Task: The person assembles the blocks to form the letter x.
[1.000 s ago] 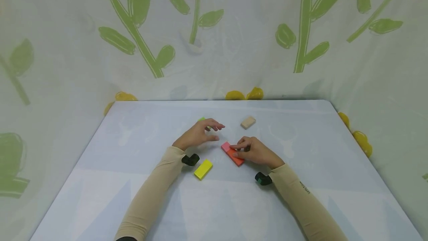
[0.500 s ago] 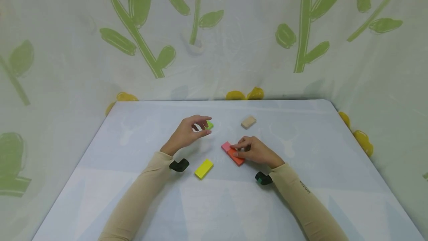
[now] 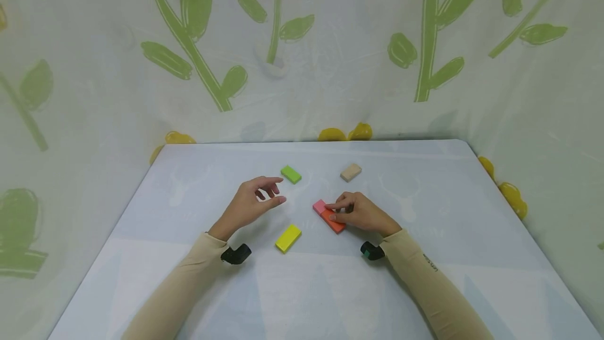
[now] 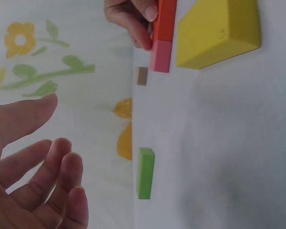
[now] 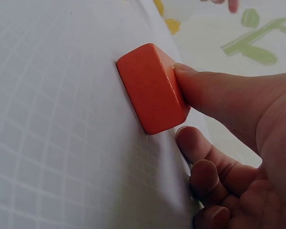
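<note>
My right hand (image 3: 360,213) holds a red-orange block (image 3: 334,221) lying on the table, its thumb on the top face in the right wrist view. A pink block (image 3: 319,206) sits end to end with it, near the index fingertip. My left hand (image 3: 250,201) hovers over the table with loosely bent fingers and nothing in them. Between the two forearms lies a yellow block (image 3: 288,238). Just beyond the left fingertips is a green block (image 3: 291,174), which also shows low in the left wrist view.
A plain wooden block (image 3: 351,172) lies farther back, right of the green one. The white table (image 3: 415,172) ends at a hanging cloth (image 3: 330,88) printed with leaves and yellow flowers, which also runs along both sides.
My left hand has drawn back to the left and toward me, uncovering the green block. The right hand stays on the red-orange block, and the blocks have not moved.
</note>
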`<state>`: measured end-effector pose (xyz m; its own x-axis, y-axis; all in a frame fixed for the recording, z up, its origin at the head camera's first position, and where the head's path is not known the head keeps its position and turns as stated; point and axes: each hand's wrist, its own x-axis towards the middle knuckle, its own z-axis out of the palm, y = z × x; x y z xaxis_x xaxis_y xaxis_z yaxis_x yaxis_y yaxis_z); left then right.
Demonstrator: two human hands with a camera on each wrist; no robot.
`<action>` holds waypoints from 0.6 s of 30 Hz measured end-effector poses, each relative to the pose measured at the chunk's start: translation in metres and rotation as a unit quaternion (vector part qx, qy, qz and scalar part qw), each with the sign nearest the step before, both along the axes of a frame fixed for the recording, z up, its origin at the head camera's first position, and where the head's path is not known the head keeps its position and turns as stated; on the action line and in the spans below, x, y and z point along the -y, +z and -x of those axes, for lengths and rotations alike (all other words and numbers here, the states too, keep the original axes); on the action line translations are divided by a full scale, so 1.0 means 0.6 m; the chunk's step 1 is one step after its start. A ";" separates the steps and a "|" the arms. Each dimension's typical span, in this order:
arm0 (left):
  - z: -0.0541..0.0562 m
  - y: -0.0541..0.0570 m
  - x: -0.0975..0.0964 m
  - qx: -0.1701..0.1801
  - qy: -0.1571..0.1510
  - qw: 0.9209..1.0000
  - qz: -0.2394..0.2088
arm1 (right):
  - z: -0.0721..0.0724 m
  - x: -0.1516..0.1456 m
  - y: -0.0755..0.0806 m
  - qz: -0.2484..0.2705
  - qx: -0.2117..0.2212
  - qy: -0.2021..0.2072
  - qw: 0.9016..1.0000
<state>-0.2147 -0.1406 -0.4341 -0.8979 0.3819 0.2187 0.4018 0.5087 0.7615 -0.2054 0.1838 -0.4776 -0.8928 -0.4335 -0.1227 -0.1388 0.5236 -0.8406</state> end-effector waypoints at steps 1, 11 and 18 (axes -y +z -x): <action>-0.004 -0.001 0.003 0.001 0.002 1.000 0.003 | 0.000 0.000 0.000 -0.001 0.000 0.000 1.000; -0.044 -0.010 0.018 0.043 0.009 0.998 0.048 | -0.003 0.002 0.009 -0.008 0.000 0.003 1.000; -0.065 -0.016 0.015 0.072 0.001 0.994 0.086 | 0.001 0.001 0.006 -0.018 -0.003 0.004 1.000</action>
